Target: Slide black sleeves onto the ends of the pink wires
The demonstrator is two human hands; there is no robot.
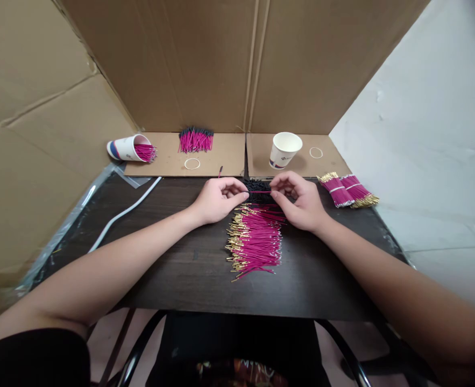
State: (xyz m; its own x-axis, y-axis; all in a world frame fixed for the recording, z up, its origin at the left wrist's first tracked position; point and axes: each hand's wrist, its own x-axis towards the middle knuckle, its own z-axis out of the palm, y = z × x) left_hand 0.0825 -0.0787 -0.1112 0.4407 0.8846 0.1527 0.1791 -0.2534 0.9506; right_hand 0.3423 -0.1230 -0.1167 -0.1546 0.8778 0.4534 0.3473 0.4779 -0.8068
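My left hand (216, 200) and my right hand (300, 203) meet over the dark table (172, 258), fingers pinched on the two ends of a single pink wire (260, 191) stretched between them. Under that wire lies a small heap of black wires (257, 186). Just nearer to me a spread pile of pink wires with gold tips (255, 239) lies on the table, touching neither hand's palm.
Two banded pink wire bundles (348, 190) lie at the right. On the cardboard shelf (221, 156) stand an upright paper cup (284, 150), a tipped cup with pink wires (131, 148), a loose pink bunch (196, 140), rubber bands (192, 163). A white cable (120, 215) runs left.
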